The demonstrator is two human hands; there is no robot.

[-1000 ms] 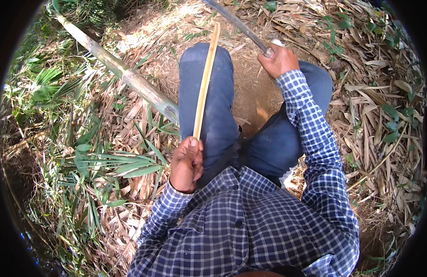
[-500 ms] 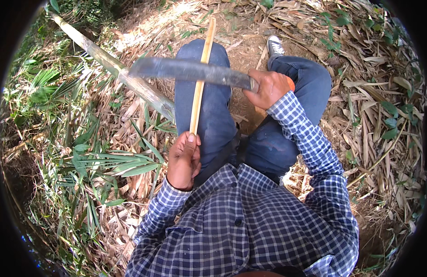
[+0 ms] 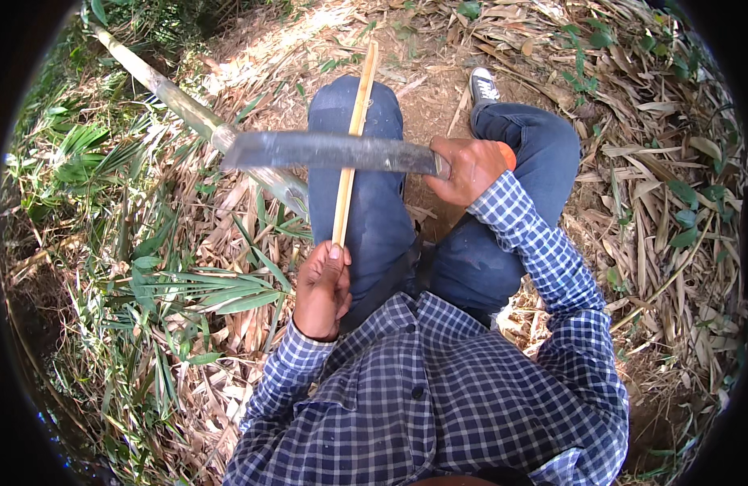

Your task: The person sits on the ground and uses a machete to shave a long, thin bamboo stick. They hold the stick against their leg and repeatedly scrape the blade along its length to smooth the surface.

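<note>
A pale yellow bamboo strip (image 3: 344,201) points away from me over my left thigh. My left hand (image 3: 324,290) pinches its near end, thumb on top. My right hand (image 3: 469,168) is closed round the orange handle (image 3: 507,155) of a machete. The long dark blade (image 3: 309,151) reaches leftward across the strip, crossing it near the middle over my left knee. Whether the blade touches the strip or hovers above it I cannot tell. The blade's far left end is slightly blurred.
A thick bamboo pole (image 3: 180,104) lies slanting from the upper left to beside my left knee. Dry leaves (image 3: 657,186) litter the ground on the right, and green fronds (image 3: 216,287) grow at the left. My right leg (image 3: 536,146) is bent outward.
The machete blade has moved a little nearer to me along the strip and is less blurred. My right hand has come nearer with it. My left hand keeps its pinch, slightly lower.
</note>
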